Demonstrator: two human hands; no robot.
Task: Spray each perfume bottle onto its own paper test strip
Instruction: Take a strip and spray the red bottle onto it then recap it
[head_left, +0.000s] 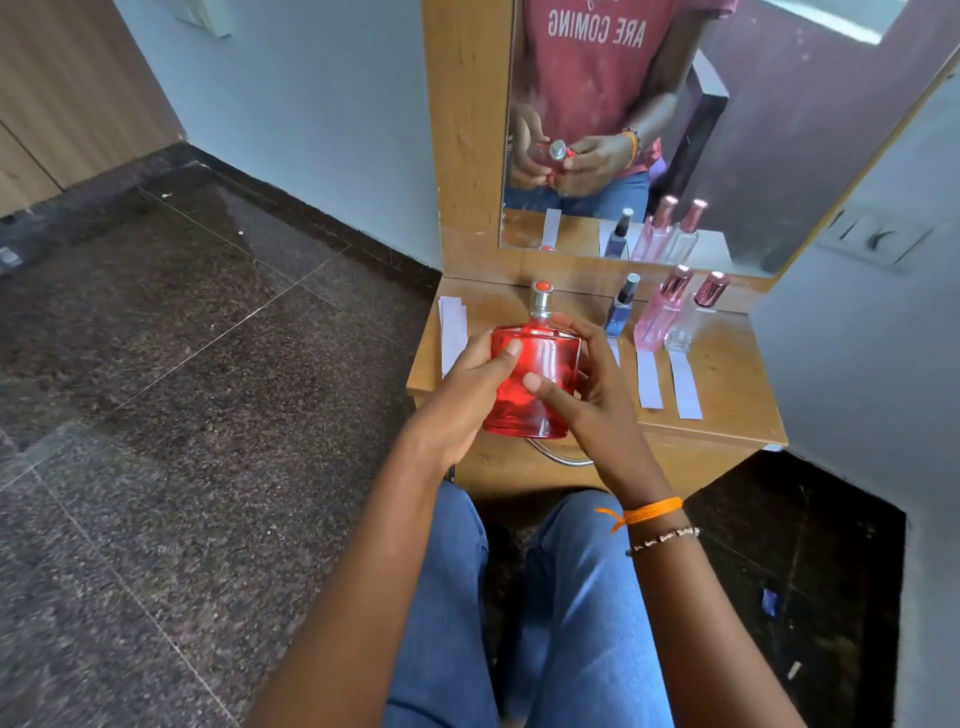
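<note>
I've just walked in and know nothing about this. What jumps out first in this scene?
The big red perfume bottle stands out at once, held up in front of the wooden dresser by the left hand and right hand. Behind it to the right, a blue bottle, a pink bottle and a clear bottle stand in a row before the mirror, with white paper strips in front of them.

A wooden desk (727, 384) stands against a pale wall (322, 130), with a wood-framed mirror (779, 130) rising at its back. Dark speckled floor tiles (182, 364) spread to the left, and a metal drawer handle (558, 457) curves below the desk's front edge.
</note>
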